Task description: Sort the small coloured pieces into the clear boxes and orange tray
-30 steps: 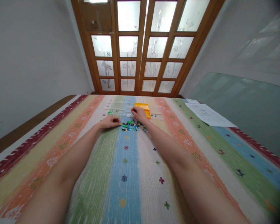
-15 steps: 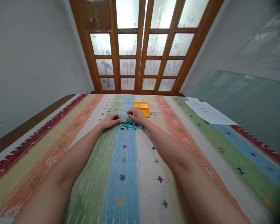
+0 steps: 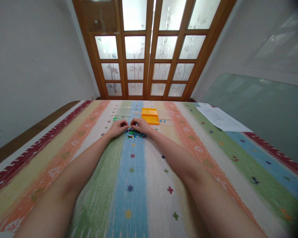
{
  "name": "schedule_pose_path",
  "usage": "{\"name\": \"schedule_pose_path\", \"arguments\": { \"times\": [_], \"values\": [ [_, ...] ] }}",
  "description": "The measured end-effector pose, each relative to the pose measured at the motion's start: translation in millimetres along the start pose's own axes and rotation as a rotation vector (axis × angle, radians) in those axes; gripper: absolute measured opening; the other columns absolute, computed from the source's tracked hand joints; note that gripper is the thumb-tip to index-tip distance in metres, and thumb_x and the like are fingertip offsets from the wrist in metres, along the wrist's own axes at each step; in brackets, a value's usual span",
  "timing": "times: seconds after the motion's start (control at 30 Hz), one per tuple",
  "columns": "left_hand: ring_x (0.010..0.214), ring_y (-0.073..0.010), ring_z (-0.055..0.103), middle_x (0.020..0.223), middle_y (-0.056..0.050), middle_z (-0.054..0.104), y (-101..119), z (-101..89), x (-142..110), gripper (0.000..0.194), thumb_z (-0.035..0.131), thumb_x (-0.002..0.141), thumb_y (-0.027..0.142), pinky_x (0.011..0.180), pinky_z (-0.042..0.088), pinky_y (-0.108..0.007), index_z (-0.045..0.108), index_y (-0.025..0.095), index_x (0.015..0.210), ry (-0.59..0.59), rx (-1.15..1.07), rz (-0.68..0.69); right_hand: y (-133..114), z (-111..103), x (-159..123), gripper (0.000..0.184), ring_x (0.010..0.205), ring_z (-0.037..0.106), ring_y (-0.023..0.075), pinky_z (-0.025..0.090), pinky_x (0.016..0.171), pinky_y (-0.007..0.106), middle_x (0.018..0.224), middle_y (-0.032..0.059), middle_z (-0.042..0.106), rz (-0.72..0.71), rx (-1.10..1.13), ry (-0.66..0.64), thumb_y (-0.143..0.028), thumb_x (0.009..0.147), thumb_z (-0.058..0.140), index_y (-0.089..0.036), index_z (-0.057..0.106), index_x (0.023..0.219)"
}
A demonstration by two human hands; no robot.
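My left hand (image 3: 118, 128) pinches a small yellow toy brick (image 3: 129, 126) between thumb and fingertips. Close against it from the other side, my right hand (image 3: 140, 126) has its fingertips pressed together at the brick; whatever they hold is too small to make out. Just below both hands lies a loose pile of tiny building bricks (image 3: 134, 135), green, blue, brown and yellow, partly covered by my right hand. An open orange-yellow box (image 3: 150, 119) stands behind my right hand.
Clear plastic trays (image 3: 166, 115) lie at the far side; a few green bricks (image 3: 115, 118) and blue bricks (image 3: 162, 121) are at them. Printed paper sheets (image 3: 221, 118) rest on the striped tablecloth (image 3: 139, 178) at right. Beyond the table stands a glazed wooden door (image 3: 149, 66).
My right hand has moved left and down from beside the orange-yellow box to meet my left hand. The left hand stays nearly in place with the yellow brick.
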State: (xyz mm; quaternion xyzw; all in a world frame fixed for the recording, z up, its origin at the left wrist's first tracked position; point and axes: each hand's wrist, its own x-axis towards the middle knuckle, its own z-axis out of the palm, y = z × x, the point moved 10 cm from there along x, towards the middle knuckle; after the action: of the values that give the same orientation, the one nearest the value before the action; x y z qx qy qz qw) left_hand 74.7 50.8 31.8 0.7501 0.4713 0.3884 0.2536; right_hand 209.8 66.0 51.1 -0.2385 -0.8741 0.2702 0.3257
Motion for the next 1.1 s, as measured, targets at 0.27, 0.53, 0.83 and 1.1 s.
{"name": "schedule_pose_path", "arguments": {
  "times": [0.27, 0.53, 0.83, 1.1],
  "values": [
    [0.066, -0.0135, 0.053, 0.077, -0.001, 0.068, 0.5, 4.1, -1.2, 0.028, 0.069, 0.084, 0.041, 0.063, 0.041, -0.026, 0.075, 0.016, 0.094, -0.045, -0.006, 0.001, 4.0, -3.4, -0.8, 0.013, 0.078, 0.059, 0.0156, 0.044, 0.075, 0.026, 0.085, 0.0006, 0.069, 0.042, 0.007, 0.039, -0.022, 0.081, 0.06, -0.018, 0.068, 0.091],
    [0.071, -0.0153, 0.058, 0.088, -0.004, 0.075, -0.6, 0.2, -2.4, 0.024, 0.063, 0.085, 0.034, 0.068, 0.045, -0.027, 0.076, 0.017, 0.096, -0.033, 0.057, -0.004, 16.5, -22.3, -3.0, 0.012, 0.079, 0.06, 0.0169, 0.046, 0.078, 0.028, 0.083, -0.0001, 0.067, 0.072, -0.032, 0.159, -0.021, 0.084, 0.055, -0.021, 0.065, 0.091],
    [0.08, -0.0191, 0.062, 0.093, -0.005, 0.074, -4.8, -12.0, -5.3, 0.022, 0.062, 0.082, 0.027, 0.078, 0.049, -0.032, 0.078, 0.019, 0.096, -0.046, 0.282, 0.042, 35.2, -45.0, -9.3, 0.015, 0.086, 0.063, 0.0186, 0.049, 0.086, 0.031, 0.091, 0.0024, 0.071, 0.129, -0.119, 0.33, -0.017, 0.087, 0.056, -0.021, 0.068, 0.094],
    [0.089, -0.0212, 0.063, 0.095, -0.007, 0.071, 7.3, -0.4, -6.0, 0.022, 0.066, 0.083, 0.029, 0.085, 0.049, -0.034, 0.081, 0.021, 0.097, -0.178, 0.336, 0.137, 45.9, -56.0, -13.2, 0.02, 0.096, 0.066, 0.0222, 0.05, 0.093, 0.036, 0.1, 0.0061, 0.073, 0.176, -0.2, 0.385, -0.013, 0.087, 0.056, -0.02, 0.072, 0.097]
  ]
}}
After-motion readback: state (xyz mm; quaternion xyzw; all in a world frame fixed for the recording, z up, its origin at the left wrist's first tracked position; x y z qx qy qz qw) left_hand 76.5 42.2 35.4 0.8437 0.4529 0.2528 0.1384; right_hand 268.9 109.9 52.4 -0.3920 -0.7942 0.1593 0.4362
